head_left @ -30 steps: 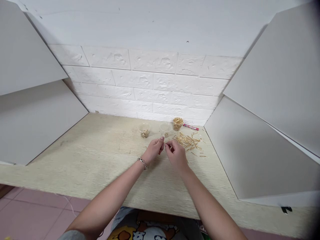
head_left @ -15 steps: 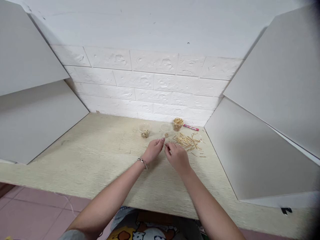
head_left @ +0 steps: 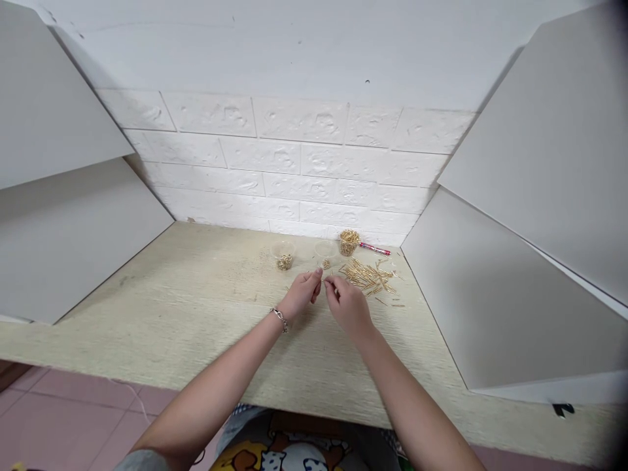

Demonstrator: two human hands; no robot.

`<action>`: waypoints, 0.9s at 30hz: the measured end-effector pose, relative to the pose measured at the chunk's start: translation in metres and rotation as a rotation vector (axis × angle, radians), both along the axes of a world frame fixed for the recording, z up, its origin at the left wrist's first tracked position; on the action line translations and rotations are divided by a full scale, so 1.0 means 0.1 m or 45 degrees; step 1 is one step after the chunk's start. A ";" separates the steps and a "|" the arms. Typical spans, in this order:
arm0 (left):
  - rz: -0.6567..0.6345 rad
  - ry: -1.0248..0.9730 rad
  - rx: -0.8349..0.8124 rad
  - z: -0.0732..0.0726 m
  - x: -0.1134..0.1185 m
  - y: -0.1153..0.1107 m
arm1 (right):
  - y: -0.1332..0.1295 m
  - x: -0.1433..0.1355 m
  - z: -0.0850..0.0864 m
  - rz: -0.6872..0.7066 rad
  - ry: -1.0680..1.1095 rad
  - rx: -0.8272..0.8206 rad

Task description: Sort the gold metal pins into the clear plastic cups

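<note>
My left hand (head_left: 300, 293), with a chain bracelet (head_left: 280, 318) at its wrist, is closed in a pinch, thumb uppermost. Close beside it, my right hand (head_left: 348, 305) pinches a thin gold-coloured stick, of which only a short bit shows between the hands. What the left fingers hold is too small to make out. Just beyond the hands stands a clear cup (head_left: 326, 251) with a few small gold pieces in it. To the right of the hands lies a loose pile of thin gold-coloured sticks (head_left: 367, 276).
Another clear cup (head_left: 283, 252) with small gold pieces stands at the left. A cup packed with gold sticks (head_left: 348, 242) is near the wall, beside a red pen-like stick (head_left: 375, 249). White panels (head_left: 520, 288) close off both sides of the table (head_left: 161, 314).
The hands have drawn very slightly apart at the fingertips. The cups and the pile lie as before.
</note>
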State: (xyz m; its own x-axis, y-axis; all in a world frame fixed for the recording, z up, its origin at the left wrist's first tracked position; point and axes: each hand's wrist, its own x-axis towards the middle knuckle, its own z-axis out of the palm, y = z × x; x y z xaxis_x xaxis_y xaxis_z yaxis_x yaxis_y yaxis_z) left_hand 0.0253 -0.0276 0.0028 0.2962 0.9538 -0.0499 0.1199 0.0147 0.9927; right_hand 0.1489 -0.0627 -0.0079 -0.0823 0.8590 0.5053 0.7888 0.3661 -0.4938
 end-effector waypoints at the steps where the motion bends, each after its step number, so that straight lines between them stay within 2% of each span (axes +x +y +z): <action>1: -0.003 -0.021 -0.012 0.01 0.00 -0.01 | 0.00 0.00 0.01 0.008 0.025 -0.019; 9: -0.051 -0.067 -0.067 0.03 0.00 -0.02 | -0.01 0.00 0.04 0.059 0.171 -0.112; 20: -0.076 -0.120 -0.102 0.03 0.00 -0.03 | -0.02 -0.02 0.04 0.031 0.285 -0.078; 27: -0.098 -0.136 -0.114 0.03 0.00 -0.04 | -0.02 -0.02 0.01 0.000 0.205 -0.017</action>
